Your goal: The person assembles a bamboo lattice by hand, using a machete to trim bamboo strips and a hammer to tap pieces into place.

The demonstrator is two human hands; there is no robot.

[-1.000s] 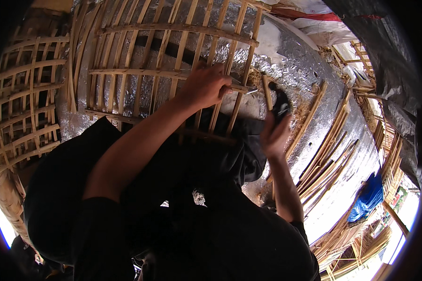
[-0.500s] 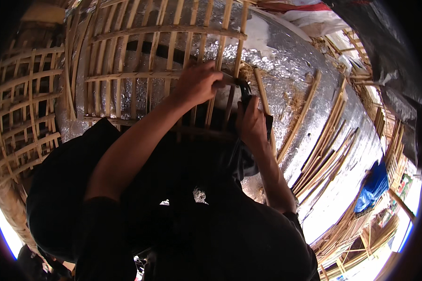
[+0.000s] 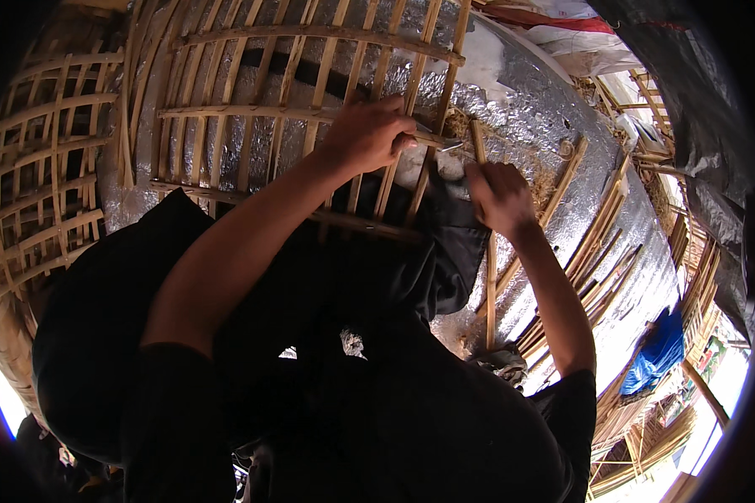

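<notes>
A big bamboo frame [image 3: 252, 109] is seen across the top and left of the view. It is made of long thin slats that are crossed like a grid. Its long slats are pointed up and away, and a few cross slats are laid from side to side. Under it, shiny silver foil [image 3: 554, 109] is spread over a rounded shape. More loose bamboo strips [image 3: 600, 251] are laid on the foil at the right, pointed up and to the right.

The left arm is stretched up from the lower left, with the elbow bent a little. The left hand [image 3: 367, 134] is curled shut around a thin stick [image 3: 432, 139] at the frame. The stick is pointed to the right, with its long side nearly flat, and its tip is held close to a slat.

The right arm is raised from the lower right. The right hand [image 3: 499, 194] is closed on a bamboo slat [image 3: 484, 210]. This slat is stood nearly straight up and down, from the foil near the hand down toward the dark clothes [image 3: 377, 386].

Both hands are kept close together, just apart, at the lower right edge of the frame.
</notes>
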